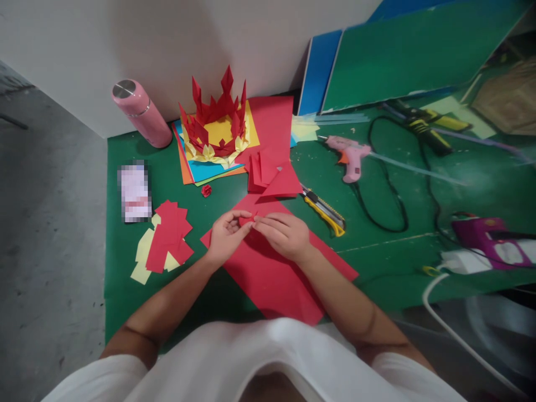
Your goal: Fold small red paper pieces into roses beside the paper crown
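Note:
My left hand (225, 234) and my right hand (282, 234) meet over a large red paper sheet (276, 279) on the green mat. Together their fingertips pinch a small folded red paper piece (247, 220). Both hands are closed on it. To the left lies a pile of cut red and pale yellow paper squares (165, 240). A tiny red paper rose (206, 190) sits just beyond the hands. Folded red pieces (272, 176) lie past my right hand.
A red and yellow paper crown (215, 125) rests on coloured sheets by the wall, beside a pink flask (142, 113). A yellow utility knife (324, 211), pink glue gun (350, 157), black cable (385, 184), blurred card (134, 191) and purple tool (489, 240) lie around. Green and blue boards (410, 56) lean at the back right.

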The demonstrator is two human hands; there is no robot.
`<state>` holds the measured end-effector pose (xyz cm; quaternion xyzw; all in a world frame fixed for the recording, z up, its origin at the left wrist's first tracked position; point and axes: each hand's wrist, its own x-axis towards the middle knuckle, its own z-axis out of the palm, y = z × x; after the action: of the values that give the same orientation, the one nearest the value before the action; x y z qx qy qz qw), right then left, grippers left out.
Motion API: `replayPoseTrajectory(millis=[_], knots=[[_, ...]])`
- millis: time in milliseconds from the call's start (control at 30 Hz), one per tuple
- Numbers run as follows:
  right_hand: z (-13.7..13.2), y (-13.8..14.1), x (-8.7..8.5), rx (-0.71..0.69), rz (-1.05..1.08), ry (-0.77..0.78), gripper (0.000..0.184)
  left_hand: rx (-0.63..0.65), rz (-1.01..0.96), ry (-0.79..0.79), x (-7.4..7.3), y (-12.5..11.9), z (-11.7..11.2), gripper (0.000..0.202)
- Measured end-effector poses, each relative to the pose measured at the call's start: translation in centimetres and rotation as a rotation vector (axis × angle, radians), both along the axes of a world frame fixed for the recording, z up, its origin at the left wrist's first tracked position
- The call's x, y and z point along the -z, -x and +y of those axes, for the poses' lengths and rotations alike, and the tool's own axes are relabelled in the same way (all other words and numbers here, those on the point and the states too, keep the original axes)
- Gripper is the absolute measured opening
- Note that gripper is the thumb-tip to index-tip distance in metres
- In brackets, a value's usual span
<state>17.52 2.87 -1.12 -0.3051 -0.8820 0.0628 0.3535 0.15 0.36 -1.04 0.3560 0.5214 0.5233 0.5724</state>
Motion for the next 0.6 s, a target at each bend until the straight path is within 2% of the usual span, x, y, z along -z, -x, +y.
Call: replayPoseTrajectory(millis=[100,167,233,300,367,500,600], knots=[[0.0,0.2,-0.4,0.001,-0.014,-0.004,0.018,-0.003,-0.015,0.008,0.1,0.0,0.1,0.028],[0.0,0.5,-0.6,-0.015,0.047,0.049,0.018,-0.011,-0.016,0.010,0.1,0.0,0.1,0.029],[-0.1,0.9,-0.8,0.015,0.189,0.168,0.015,-0.010,-0.019,0.011,0.0,-0.1,0.2,0.031],[-0.1,1.3,-0.7,0.145,0.383,0.318,0.008,-0.013,-0.016,0.013,-0.2,-0.1,0.2,0.034],[-0.1,1.5,-0.5,0.240,0.526,0.460,0.013,-0.032,-0.003,0.017,-0.4,-0.1,0.1,0.039],[-0.2,1.8,-0.2,0.171,0.472,0.759,0.024,-0.040,0.011,0.021,-0.4,-0.2,0.0,0.046],[-0.5,2.0,-0.2,0.185,0.410,0.806,0.024,-0.017,0.003,0.007,-0.4,-0.3,-0.2,0.049]])
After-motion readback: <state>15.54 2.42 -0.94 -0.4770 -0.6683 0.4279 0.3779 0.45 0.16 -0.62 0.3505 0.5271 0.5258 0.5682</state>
